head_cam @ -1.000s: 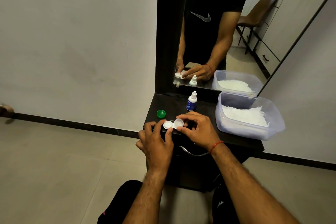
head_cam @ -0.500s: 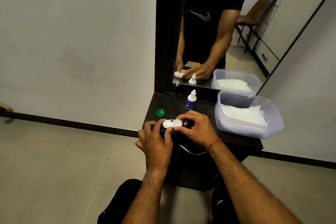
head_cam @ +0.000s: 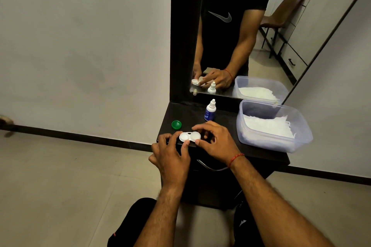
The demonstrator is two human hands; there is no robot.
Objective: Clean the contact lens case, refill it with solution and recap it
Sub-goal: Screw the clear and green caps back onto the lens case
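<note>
settling lower onto the counter [head_cam: 251, 150] edge since a second ago, with the contact lens case [head_cam: 189, 136] now lying flat between both hands. pinning it with the left hand [head_cam: 170, 154], fingers curled narrow around the open left well, while the right hand [head_cam: 215, 140] is closing on the white cap over the right well, likely twisting it. leaving the green cap [head_cam: 176, 124] and solution bottle [head_cam: 210, 110] standing apart behind, within reach for the remaining steps.
</note>
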